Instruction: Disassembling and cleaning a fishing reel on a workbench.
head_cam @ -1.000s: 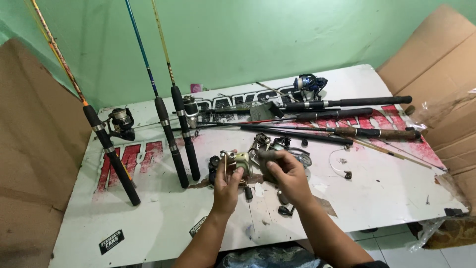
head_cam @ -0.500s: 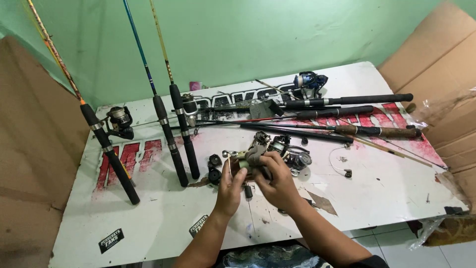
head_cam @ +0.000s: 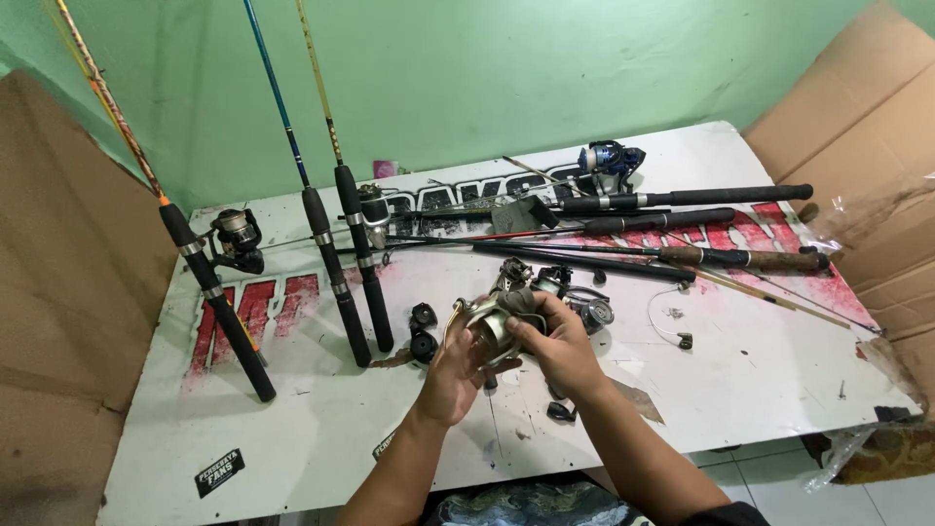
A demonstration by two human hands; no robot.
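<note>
A silver and gold spinning reel (head_cam: 492, 319) is held just above the white table (head_cam: 321, 438), near its middle. My left hand (head_cam: 454, 370) cups it from below and from the left. Fingers of my right hand (head_cam: 558, 346) close over the reel's right side and top. Loose reel parts (head_cam: 575, 297) lie on the table just behind my hands, and two small black knobs (head_cam: 423, 331) sit to the left of them.
Three rods lean against the green wall: one with a reel (head_cam: 237, 239) at the left, two with black grips (head_cam: 343, 282) beside it. Several rods (head_cam: 682, 229) and a blue reel (head_cam: 606, 161) lie across the back right. Cardboard sheets (head_cam: 867, 146) flank both sides.
Both hands have drawn together over the reel; a second ago they were slightly apart. The reel has turned in my grip, and the right hand now covers more of it.
</note>
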